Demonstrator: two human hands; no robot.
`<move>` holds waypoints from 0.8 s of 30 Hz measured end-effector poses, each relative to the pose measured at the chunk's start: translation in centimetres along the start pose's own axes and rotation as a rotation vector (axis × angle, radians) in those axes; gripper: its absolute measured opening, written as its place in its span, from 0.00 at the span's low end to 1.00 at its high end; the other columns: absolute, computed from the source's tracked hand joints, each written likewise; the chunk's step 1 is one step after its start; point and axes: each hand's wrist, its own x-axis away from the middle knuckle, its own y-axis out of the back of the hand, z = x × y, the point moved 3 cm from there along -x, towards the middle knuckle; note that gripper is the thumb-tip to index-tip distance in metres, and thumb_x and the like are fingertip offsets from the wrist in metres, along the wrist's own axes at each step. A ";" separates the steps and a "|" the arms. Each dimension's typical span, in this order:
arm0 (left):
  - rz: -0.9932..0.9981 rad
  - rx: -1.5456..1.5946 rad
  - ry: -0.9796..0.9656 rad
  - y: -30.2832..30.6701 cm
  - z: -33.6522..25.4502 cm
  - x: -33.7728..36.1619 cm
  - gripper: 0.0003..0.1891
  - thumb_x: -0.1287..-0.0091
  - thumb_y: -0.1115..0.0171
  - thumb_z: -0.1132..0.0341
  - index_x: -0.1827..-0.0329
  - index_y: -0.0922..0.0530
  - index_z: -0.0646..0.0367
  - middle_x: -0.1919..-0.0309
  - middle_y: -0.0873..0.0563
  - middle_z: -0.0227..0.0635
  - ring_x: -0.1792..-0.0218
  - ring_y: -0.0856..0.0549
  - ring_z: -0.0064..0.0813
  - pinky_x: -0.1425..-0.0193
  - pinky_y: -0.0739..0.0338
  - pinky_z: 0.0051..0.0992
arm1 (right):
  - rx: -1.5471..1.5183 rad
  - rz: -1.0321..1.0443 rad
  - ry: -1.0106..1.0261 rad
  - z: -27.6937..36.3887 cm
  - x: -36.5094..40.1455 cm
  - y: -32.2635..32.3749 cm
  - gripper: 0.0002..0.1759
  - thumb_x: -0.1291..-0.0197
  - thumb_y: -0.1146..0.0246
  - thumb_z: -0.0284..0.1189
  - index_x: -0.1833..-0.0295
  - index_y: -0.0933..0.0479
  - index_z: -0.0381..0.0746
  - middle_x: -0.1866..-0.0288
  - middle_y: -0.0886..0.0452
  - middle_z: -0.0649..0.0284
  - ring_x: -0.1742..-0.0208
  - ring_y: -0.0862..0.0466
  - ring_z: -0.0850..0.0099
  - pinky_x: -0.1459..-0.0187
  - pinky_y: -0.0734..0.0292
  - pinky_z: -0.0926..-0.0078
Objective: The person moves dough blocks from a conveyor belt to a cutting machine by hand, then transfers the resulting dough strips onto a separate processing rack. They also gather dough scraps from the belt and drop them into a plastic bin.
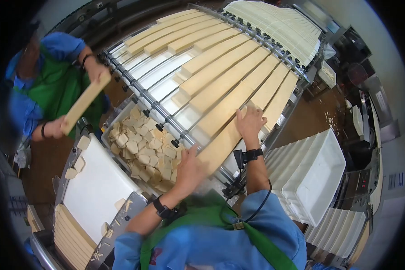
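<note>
My left hand [190, 171] grips the near end of a long pale slab [220, 148], which sticks out over the front rail of the lane table. Toward the slab's far end, my right hand [251, 122] rests with its fingers curled over the top and side. Both hands are closed on this one slab. More long slabs [229, 76] lie side by side in the lanes, parted by thin rods. Below and left of my left hand, a bin holds many thin pale slices [144, 144].
At the left, a co-worker in a green apron [54, 85] holds another slab [85, 103] in both hands. A white belt [96, 189] runs at the lower left, with stacked slabs [72, 238] beside it. Nested white crates [315, 175] stand at my right.
</note>
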 end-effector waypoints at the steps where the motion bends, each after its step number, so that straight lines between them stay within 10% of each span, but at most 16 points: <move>1: -0.002 0.003 0.006 -0.4 0.0 -0.5 0.35 0.29 0.29 0.61 0.20 0.33 0.56 0.37 0.24 0.52 0.36 0.19 0.53 0.34 0.23 0.47 | 0.023 -0.149 0.028 0.0 0.4 0.5 0.33 0.28 0.36 0.53 0.34 0.18 0.36 0.35 0.16 0.44 0.25 0.28 0.50 0.31 0.38 0.37; 5: -0.026 0.101 -0.004 -4.1 0.9 -3.4 0.35 0.32 0.30 0.67 0.20 0.32 0.54 0.37 0.24 0.52 0.36 0.20 0.53 0.33 0.22 0.45 | 0.004 -0.050 -0.008 0.0 2.6 1.7 0.31 0.27 0.34 0.49 0.29 0.21 0.37 0.26 0.24 0.45 0.23 0.30 0.48 0.31 0.39 0.35; 13: -0.088 0.240 0.024 -4.4 1.3 -3.9 0.38 0.42 0.33 0.80 0.23 0.26 0.52 0.34 0.26 0.55 0.32 0.22 0.58 0.31 0.21 0.44 | -0.393 0.311 0.572 5.4 14.1 6.0 0.40 0.24 0.37 0.42 0.12 0.40 0.44 0.13 0.42 0.40 0.12 0.45 0.39 0.18 0.58 0.27; 24: -0.524 0.189 0.009 3.0 10.4 1.0 0.29 0.40 0.38 0.83 0.33 0.20 0.56 0.44 0.20 0.48 0.38 0.18 0.50 0.30 0.23 0.39 | -0.195 0.257 0.634 5.7 13.5 5.8 0.50 0.40 0.23 0.35 0.13 0.37 0.50 0.17 0.33 0.51 0.12 0.41 0.46 0.22 0.57 0.17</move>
